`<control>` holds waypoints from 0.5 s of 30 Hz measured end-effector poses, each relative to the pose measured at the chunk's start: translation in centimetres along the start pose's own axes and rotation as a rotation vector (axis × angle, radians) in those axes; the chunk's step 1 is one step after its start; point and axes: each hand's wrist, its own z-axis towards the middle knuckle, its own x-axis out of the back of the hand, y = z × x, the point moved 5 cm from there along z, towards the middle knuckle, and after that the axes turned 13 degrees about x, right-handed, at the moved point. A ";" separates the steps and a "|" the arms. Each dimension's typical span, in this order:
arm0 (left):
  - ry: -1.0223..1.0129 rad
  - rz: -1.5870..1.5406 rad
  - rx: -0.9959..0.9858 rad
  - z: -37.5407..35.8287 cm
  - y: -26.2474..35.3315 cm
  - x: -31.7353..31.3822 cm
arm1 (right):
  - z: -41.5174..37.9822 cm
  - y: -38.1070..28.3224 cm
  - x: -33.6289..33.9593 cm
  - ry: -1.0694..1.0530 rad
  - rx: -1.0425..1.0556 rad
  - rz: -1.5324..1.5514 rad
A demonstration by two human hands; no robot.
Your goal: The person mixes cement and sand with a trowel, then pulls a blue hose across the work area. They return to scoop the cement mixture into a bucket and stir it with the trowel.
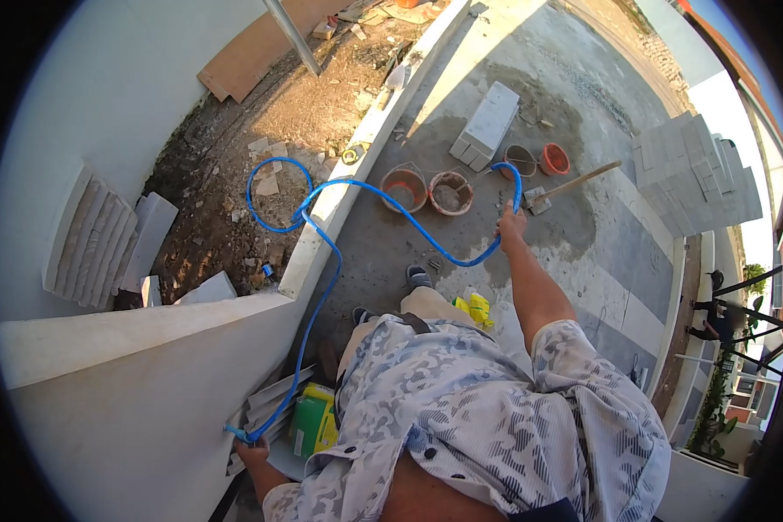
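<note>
A blue hose loops over the low wall and onto the dirt behind it. My right hand is closed round the hose close to its free end, which bends toward a dark bucket. At the lower left, my left hand is beside a light-blue fitting at the wall, where the hose's other end is attached; its fingers are partly hidden. Left of the dark bucket are two more buckets, one reddish inside and one holding greyish material. A small orange bucket is at the right.
A low wall runs up the middle. White blocks lie behind the buckets, with a larger stack at the right. A wooden-handled tool lies near the buckets. Yellow bags lie by my feet. Another person is far right.
</note>
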 end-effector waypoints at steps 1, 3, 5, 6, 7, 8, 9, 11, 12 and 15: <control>-0.013 -0.002 0.006 -0.1 -0.1 0.1 | 0.2 0.1 0.0 0.001 -0.007 -0.005; -0.011 0.003 0.012 0.1 -0.1 0.0 | 0.5 0.4 0.0 0.007 -0.021 -0.016; 0.020 0.008 0.009 0.0 0.1 0.1 | 0.8 0.9 0.0 0.005 -0.019 -0.016; 0.001 0.022 0.009 0.3 0.3 0.2 | 0.9 1.0 -0.1 0.002 -0.017 -0.016; -0.019 0.034 0.010 0.7 0.5 0.3 | 1.0 1.1 0.0 0.002 -0.031 -0.005; -0.040 0.046 0.012 0.8 0.4 0.0 | 0.8 0.9 0.1 0.003 -0.043 0.006; -0.031 0.053 0.002 0.9 0.4 -0.1 | 0.6 0.8 0.2 0.003 -0.056 0.015; -0.012 0.064 -0.018 0.8 0.5 0.0 | 0.3 0.6 0.4 0.011 -0.053 0.026; 0.000 0.054 -0.003 0.8 0.4 0.0 | 0.3 0.4 0.4 0.013 -0.051 0.032; 0.028 0.043 0.006 0.5 0.3 0.0 | 0.4 0.4 0.4 0.020 -0.063 -0.001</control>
